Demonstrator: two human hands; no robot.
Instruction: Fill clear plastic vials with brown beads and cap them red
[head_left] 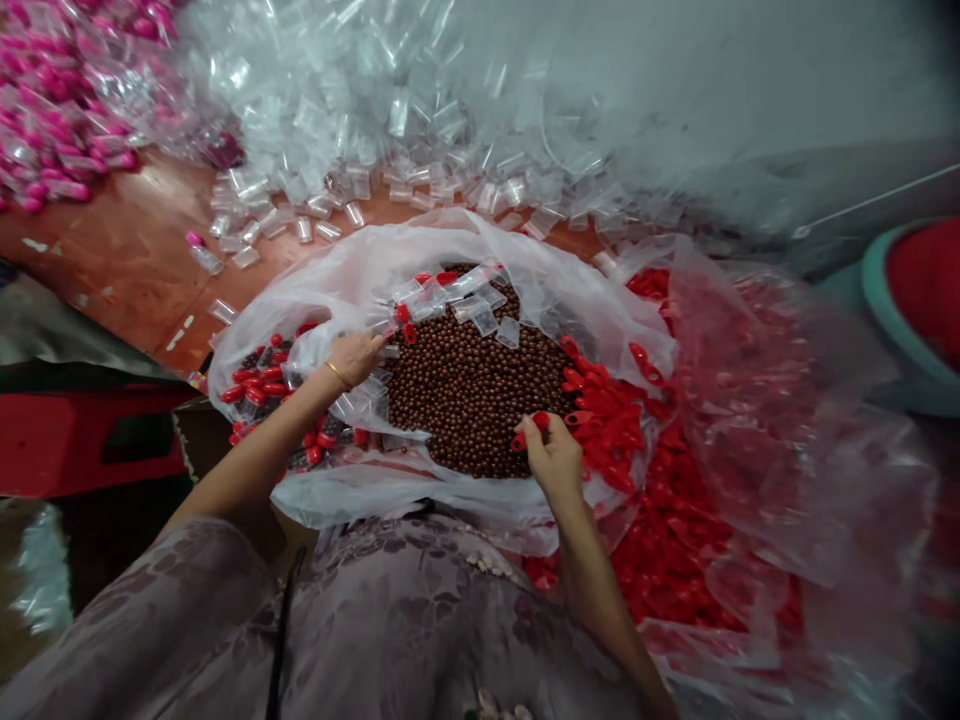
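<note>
A white plastic bag (315, 270) lies open, holding many small brown balls (472, 390). My right hand (553, 455) is over the right front part of the balls, its fingers closed on a red cap (540, 422). Just right of it lies a heap of red caps (611, 420). My left hand (358, 357) is at the left edge of the balls, its fingers pressed together at a clear tube (390, 351). Several clear tubes (480, 308) and a few red pieces rest on the balls' far side. Filled, red-capped tubes (259, 385) lie at the left in the bag.
Loose clear tubes (304, 229) are piled behind the bag on the orange table surface (127, 260). Pink-capped tubes (52, 110) lie at the far left. A large bag of red caps (675, 530) is at the right, near a red and teal container (892, 310). A red stool (67, 425) stands at lower left.
</note>
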